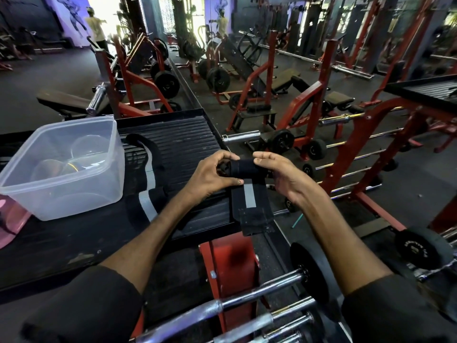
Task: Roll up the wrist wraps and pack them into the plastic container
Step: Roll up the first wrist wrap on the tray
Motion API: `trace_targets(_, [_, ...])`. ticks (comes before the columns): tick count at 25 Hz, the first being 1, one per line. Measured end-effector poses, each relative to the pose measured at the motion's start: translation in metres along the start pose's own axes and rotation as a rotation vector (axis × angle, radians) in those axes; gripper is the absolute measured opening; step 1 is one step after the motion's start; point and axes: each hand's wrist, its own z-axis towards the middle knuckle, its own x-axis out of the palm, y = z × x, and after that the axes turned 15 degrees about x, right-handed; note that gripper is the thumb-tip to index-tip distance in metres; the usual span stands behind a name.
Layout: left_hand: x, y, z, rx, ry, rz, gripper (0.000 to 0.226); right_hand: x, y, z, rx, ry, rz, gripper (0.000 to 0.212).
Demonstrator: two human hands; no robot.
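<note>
now both hands, left and right, grip the half-rolled wrist wrap between them.

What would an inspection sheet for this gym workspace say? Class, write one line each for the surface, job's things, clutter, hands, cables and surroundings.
Surface: black ribbed metal tray on a red rack.
Job's things: black fabric wrist wrap, partly rolled, with its grey-striped tail hanging down; second black wrist wrap lies unrolled on the tray; clear plastic container stands open at the left, contents unclear.
Clutter: pink object beside the container.
Hands: left hand grips one end of the roll; right hand pinches the other end with its fingers.
Cables: nothing seen.
Surroundings: red-framed gym machines, chrome barbells, black weight plates.
</note>
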Motion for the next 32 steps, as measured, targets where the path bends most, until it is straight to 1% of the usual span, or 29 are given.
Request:
trace_targets(1, [0.001, 0.000, -0.001, 0.030, 0.003, 0.039, 0.053, 0.000, -0.004, 0.002, 0.003, -0.006, -0.093, 0.047])
trace_targets(2, [0.003, -0.001, -0.003, 0.052, 0.004, 0.055, 0.053, -0.001, -0.009, 0.002, 0.016, 0.014, -0.186, 0.058])
trace_targets(3, [0.004, 0.000, -0.004, 0.065, 0.003, 0.057, 0.052, -0.002, -0.012, 0.001, 0.031, 0.035, -0.262, 0.064])
trace_targets(4, [0.004, 0.001, -0.004, 0.069, 0.008, 0.050, 0.053, -0.004, -0.013, -0.001, 0.023, 0.042, -0.306, 0.062])
trace_targets(6, [0.002, 0.002, -0.002, 0.033, 0.056, -0.010, 0.054, -0.005, -0.012, -0.007, -0.062, 0.022, -0.324, 0.044])
trace_targets(7, [0.001, 0.002, -0.001, -0.010, 0.095, -0.068, 0.054, -0.006, -0.012, -0.008, -0.105, 0.000, -0.322, 0.037])
trace_targets(9, [0.000, 0.002, 0.001, -0.111, 0.141, -0.207, 0.050, -0.005, -0.014, -0.012, -0.179, -0.014, -0.297, 0.030])
trace_targets(11, [0.001, 0.004, 0.001, -0.159, 0.140, -0.258, 0.051, -0.004, -0.015, -0.015, -0.224, -0.018, -0.254, 0.033])
trace_targets(13, [0.003, 0.006, 0.001, -0.142, 0.141, -0.211, 0.056, -0.003, -0.015, -0.017, -0.267, -0.009, -0.206, 0.041])
trace_targets(16, [0.002, 0.008, 0.001, -0.105, 0.160, -0.146, 0.058, 0.000, -0.015, -0.021, -0.313, 0.004, -0.183, 0.049])
trace_targets(18, [0.000, 0.008, -0.001, -0.091, 0.157, -0.107, 0.063, 0.002, -0.017, -0.021, -0.287, 0.004, -0.196, 0.051])
trace_targets(20, [0.000, 0.007, -0.002, -0.057, 0.119, -0.049, 0.062, -0.001, -0.015, -0.020, -0.212, 0.059, -0.171, 0.052])
trace_targets(21, [0.002, 0.006, -0.003, -0.037, 0.084, -0.034, 0.060, -0.001, -0.012, -0.021, -0.155, 0.113, -0.102, 0.051])
trace_targets(22, [0.004, 0.003, -0.004, -0.013, 0.047, -0.029, 0.060, 0.001, -0.009, -0.021, -0.081, 0.149, 0.022, 0.046])
trace_targets(23, [0.006, 0.000, -0.005, 0.018, 0.011, -0.027, 0.059, 0.004, -0.007, -0.020, -0.025, 0.142, 0.153, 0.040])
trace_targets(24, [0.009, -0.001, -0.005, 0.052, -0.022, -0.019, 0.059, 0.010, -0.007, -0.019, -0.005, 0.085, 0.227, 0.033])
trace_targets(25, [0.012, 0.000, -0.006, 0.082, -0.045, -0.009, 0.059, 0.017, -0.008, -0.017, -0.011, 0.000, 0.197, 0.028])
trace_targets(26, [0.014, 0.000, -0.007, 0.104, -0.058, 0.005, 0.059, 0.023, -0.013, -0.014, -0.036, -0.082, 0.090, 0.024])
trace_targets(27, [0.016, 0.001, -0.007, 0.113, -0.068, 0.021, 0.059, 0.028, -0.019, -0.012, -0.074, -0.141, -0.030, 0.021])
trace_targets(28, [0.017, 0.002, -0.007, 0.109, -0.073, 0.032, 0.059, 0.031, -0.023, -0.011, -0.111, -0.172, -0.098, 0.019])
trace_targets(29, [0.017, 0.002, -0.006, 0.080, -0.073, 0.012, 0.058, 0.031, -0.025, -0.010, -0.136, -0.185, -0.096, 0.019])
trace_targets(30, [0.016, 0.000, -0.005, 0.027, -0.061, -0.067, 0.057, 0.031, -0.026, -0.011, -0.145, -0.178, -0.033, 0.022])
trace_targets(32, [0.013, -0.009, -0.002, -0.126, -0.042, -0.391, 0.047, 0.031, -0.021, -0.014, -0.145, -0.157, 0.127, 0.027])
